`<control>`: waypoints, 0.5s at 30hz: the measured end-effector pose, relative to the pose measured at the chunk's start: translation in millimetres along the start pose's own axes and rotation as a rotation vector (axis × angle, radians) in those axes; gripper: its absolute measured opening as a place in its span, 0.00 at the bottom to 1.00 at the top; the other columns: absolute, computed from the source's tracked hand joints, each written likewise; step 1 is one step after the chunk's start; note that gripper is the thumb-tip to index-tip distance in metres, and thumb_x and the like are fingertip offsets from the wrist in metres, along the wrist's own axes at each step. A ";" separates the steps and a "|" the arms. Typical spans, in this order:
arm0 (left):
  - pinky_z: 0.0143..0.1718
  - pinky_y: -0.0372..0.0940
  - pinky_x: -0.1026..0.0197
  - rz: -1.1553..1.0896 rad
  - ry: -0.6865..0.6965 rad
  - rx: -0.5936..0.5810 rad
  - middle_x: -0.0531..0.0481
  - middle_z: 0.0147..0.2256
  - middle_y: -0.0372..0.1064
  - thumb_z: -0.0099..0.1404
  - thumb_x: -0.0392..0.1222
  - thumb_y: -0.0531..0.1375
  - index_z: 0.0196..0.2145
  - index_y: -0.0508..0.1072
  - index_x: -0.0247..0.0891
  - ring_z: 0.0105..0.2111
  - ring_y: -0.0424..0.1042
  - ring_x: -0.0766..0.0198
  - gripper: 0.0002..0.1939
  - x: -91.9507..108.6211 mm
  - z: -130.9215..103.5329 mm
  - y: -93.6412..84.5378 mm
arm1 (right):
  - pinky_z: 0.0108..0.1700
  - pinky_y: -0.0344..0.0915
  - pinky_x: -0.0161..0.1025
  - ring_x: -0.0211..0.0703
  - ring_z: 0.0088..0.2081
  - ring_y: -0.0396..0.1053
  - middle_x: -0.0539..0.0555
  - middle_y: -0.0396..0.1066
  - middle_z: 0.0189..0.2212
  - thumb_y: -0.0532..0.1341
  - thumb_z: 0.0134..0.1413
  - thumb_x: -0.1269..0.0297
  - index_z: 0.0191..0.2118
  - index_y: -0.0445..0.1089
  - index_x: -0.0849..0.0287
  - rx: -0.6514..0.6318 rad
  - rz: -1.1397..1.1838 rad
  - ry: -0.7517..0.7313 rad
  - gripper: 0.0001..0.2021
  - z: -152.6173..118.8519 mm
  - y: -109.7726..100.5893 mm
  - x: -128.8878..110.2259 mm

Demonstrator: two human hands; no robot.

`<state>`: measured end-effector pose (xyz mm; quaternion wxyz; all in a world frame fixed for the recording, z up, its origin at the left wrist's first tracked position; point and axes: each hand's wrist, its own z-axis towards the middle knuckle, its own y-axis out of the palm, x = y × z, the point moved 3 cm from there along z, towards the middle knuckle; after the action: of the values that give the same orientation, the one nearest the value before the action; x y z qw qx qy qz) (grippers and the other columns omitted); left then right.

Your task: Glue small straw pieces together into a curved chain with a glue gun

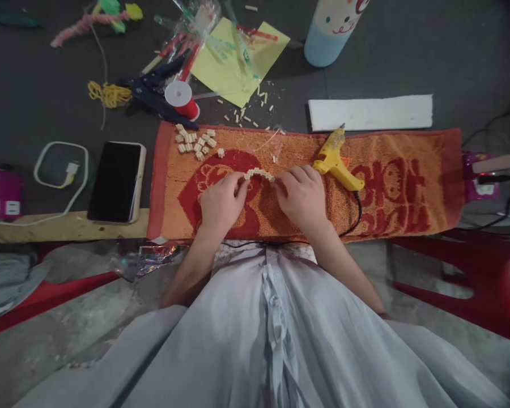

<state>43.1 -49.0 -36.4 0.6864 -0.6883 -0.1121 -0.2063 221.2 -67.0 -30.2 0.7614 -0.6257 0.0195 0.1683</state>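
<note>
Curved strip of small pale pieces (259, 172) above orange-red towel (382, 187), left of towel's middle. Left hand (223, 205) pinches its left end; right hand (302, 198) pinches right end. Yellow glue gun (338, 160) just beside right hand, tip over towel's far edge. Pale clusters (194, 140) near towel's far left corner. Phone (116, 181) beyond left edge.

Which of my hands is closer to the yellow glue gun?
Your right hand: it is just left of the glue gun, on the towel. Your left hand is farther left, beyond the right one.
</note>
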 end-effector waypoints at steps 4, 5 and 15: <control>0.32 0.60 0.61 0.013 0.007 -0.010 0.49 0.31 0.78 0.68 0.45 0.60 0.47 0.77 0.41 0.32 0.76 0.58 0.12 -2.3 0.1 3.7 | 0.44 0.59 0.51 0.56 0.41 0.63 0.61 0.72 0.35 0.53 0.65 0.63 0.38 0.74 0.59 -0.052 0.022 0.016 0.12 -0.1 4.7 0.5; 0.32 0.60 0.61 0.008 0.005 -0.008 0.49 0.31 0.78 0.68 0.45 0.60 0.47 0.77 0.41 0.31 0.76 0.59 0.12 -3.2 -0.2 4.2 | 0.44 0.59 0.51 0.56 0.41 0.63 0.61 0.72 0.35 0.54 0.65 0.63 0.39 0.74 0.59 -0.057 0.029 0.017 0.12 -0.1 5.2 0.7; 0.33 0.59 0.63 -0.052 -0.058 -0.044 0.52 0.28 0.75 0.68 0.45 0.60 0.49 0.76 0.41 0.28 0.73 0.63 0.14 -6.4 -1.0 3.8 | 0.44 0.59 0.47 0.53 0.40 0.64 0.59 0.74 0.36 0.57 0.65 0.63 0.41 0.75 0.60 -0.030 -0.044 -0.017 0.10 -10.0 -4.7 0.1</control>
<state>39.0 -49.2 -42.6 0.6621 -0.7057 -0.1453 -0.2062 224.4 -77.4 -27.9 0.7555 -0.6360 -0.0032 0.1572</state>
